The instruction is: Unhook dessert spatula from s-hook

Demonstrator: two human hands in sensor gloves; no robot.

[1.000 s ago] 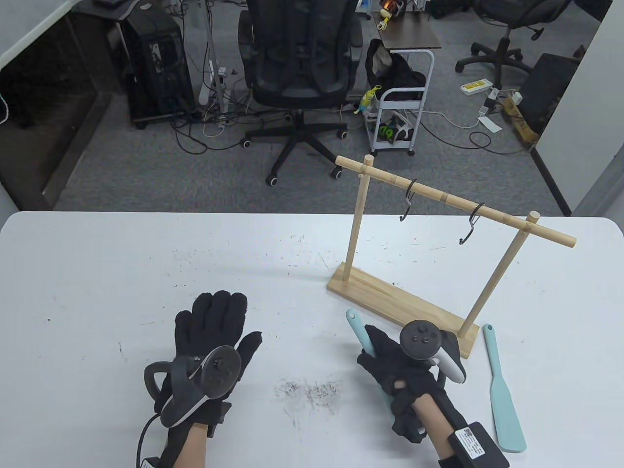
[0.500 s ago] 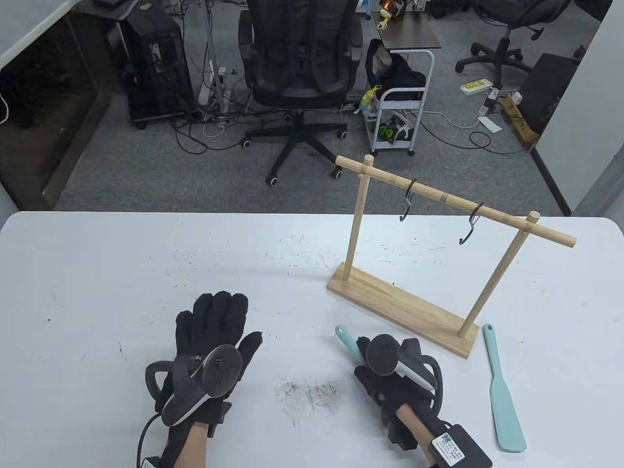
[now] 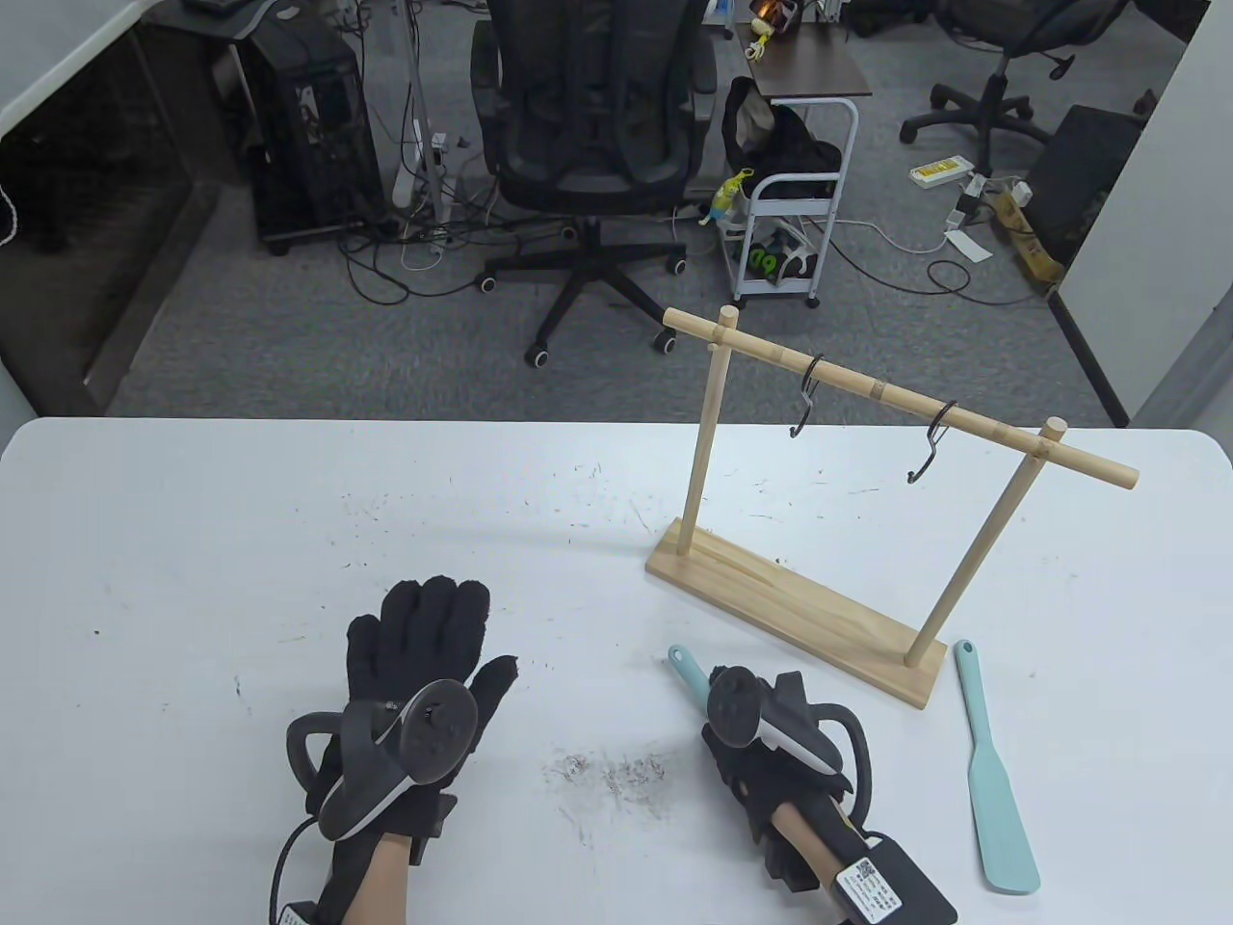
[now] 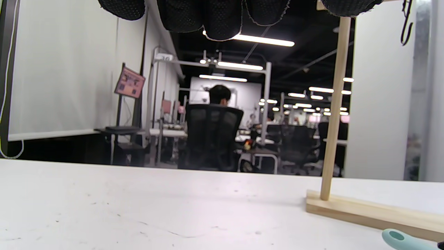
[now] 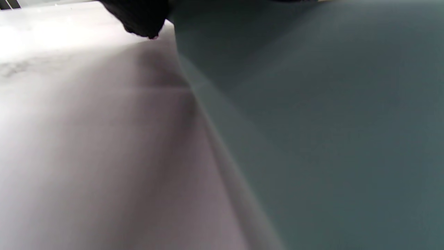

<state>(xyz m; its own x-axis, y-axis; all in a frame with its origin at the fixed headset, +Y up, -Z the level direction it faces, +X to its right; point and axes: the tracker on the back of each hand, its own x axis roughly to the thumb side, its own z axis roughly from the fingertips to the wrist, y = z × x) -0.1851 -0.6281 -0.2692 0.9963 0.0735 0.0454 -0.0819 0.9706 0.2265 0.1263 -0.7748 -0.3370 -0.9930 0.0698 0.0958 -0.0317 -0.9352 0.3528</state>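
A teal dessert spatula (image 3: 682, 663) lies low on the white table (image 3: 193, 520) under my right hand (image 3: 761, 742), which holds it by the handle. Only its handle end with the hanging hole sticks out past the fingers. Its blade (image 5: 312, 121) fills the right wrist view, close to the table. The handle end also shows in the left wrist view (image 4: 399, 238). Two black S-hooks (image 3: 807, 395) (image 3: 931, 443) hang empty on the wooden rack's bar (image 3: 896, 395). My left hand (image 3: 424, 636) rests flat and open on the table, well left of the rack.
A second teal spatula (image 3: 992, 771) lies on the table to the right of the rack's base (image 3: 790, 602). Dark scuff marks (image 3: 607, 771) sit between my hands. An office chair (image 3: 592, 145) and a cart stand beyond the far edge.
My right hand has turned palm down and drawn back toward the near edge, bringing the spatula down to the table. My left hand has not moved.
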